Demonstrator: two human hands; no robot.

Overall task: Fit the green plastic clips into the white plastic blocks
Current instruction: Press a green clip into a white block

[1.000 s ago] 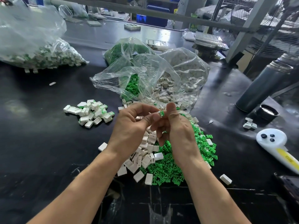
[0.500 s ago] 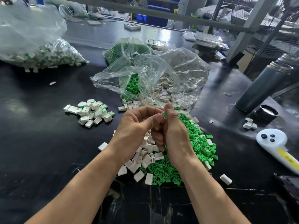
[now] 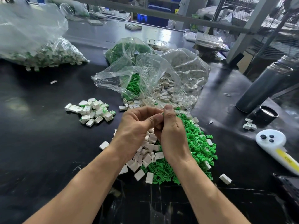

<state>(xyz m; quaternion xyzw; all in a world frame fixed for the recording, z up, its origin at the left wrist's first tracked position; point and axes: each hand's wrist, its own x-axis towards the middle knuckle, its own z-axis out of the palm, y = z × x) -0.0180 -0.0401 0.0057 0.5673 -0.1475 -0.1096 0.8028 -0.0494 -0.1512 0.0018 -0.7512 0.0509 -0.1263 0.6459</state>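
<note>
Since a moment ago both hands have closed tighter together above the heap. Left hand (image 3: 137, 125) and right hand (image 3: 171, 131) pinch one small piece (image 3: 162, 114) between curled fingertips; it is almost wholly hidden, so its long axis and heading cannot be told. Loose green clips (image 3: 194, 143) lie at four o'clock, white blocks (image 3: 148, 152) beneath.

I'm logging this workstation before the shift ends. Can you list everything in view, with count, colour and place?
Loose clips: one heap, green, centre-right.
Loose blocks: one heap, white, beside the clips.
Assembled pile: one, white with green, left of centre.
Open bags: two, clear, behind the heaps.
Full bag: one, clear, far left.
Flask: one, dark grey, right.
Cap: one, black, by the flask.
Controller: one, white and yellow, right.
Table: black.
Left hand, right hand: together above the heaps; the held part is mostly hidden.
</note>
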